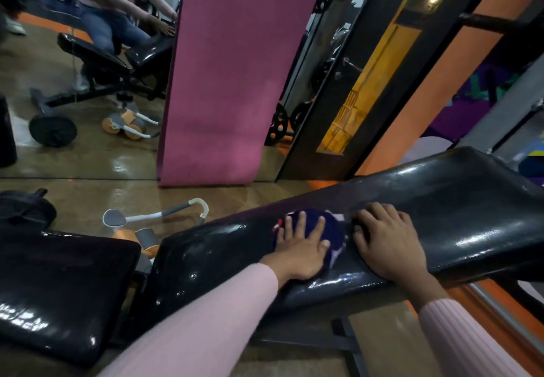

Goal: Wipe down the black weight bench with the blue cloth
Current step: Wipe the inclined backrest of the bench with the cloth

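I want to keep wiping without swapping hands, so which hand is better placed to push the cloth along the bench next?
The left hand. It lies flat on the blue cloth, pressing it onto the black bench pad. The right hand rests bare on the pad beside the cloth.

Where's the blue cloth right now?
In the head view, lower centre: the blue cloth lies on the bench backrest pad, pressed flat under the left hand, with the right hand resting bare just beside it.
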### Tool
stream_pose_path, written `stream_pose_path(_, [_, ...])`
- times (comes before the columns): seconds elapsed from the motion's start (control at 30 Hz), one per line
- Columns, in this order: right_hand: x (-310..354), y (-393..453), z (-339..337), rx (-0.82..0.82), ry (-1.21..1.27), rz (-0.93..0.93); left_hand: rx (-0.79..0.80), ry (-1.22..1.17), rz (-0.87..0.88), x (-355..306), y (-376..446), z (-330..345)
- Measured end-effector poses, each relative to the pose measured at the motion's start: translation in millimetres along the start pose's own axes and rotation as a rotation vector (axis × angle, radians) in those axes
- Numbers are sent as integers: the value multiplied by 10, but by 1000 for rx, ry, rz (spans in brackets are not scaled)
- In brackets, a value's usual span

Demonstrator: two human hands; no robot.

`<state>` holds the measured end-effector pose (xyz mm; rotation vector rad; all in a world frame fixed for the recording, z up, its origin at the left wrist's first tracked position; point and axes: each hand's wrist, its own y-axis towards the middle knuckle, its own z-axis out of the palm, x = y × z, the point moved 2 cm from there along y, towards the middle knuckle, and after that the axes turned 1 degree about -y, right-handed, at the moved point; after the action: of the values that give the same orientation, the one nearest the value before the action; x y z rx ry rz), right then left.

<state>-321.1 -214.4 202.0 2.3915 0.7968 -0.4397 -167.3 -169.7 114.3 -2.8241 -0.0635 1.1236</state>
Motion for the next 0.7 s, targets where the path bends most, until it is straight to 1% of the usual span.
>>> stream_pose_path(0.07, [8,-10,1,38,11,8,-12,-6,72,-220,64,44])
stream_pose_path(0.1, [3,-20,3,53,20,10,-28,-23,67,-267,127,25])
stream_pose_path(0.17, [0,-29,-6,79,32,8,-61,-35,-5,-164,268,-51])
stream_pose_path(0.23, [-5,-32,-3,96,37,8,-81,-42,-117,123,324,-118])
stream_pose_path(0.3, [0,-20,0,96,57,14,-94,-52,-208,438,224,-146])
stream_pose_path(0.37, [13,-2,-2,109,69,6,-82,-61,-233,608,7,-89])
stream_pose_path(0.47, [14,11,-5,128,60,-1,-92,-31,-165,413,-275,85])
stream_pose_path(0.57, [12,8,-16,151,58,3,-102,-12,-44,4,-192,128])
stream_pose_path(0.63, [9,3,-25,155,62,-5,-93,-62,-39,-99,-3,44])
stream_pose_path(0.7, [5,-3,-33,148,69,-2,-84,-80,-92,18,146,-39])
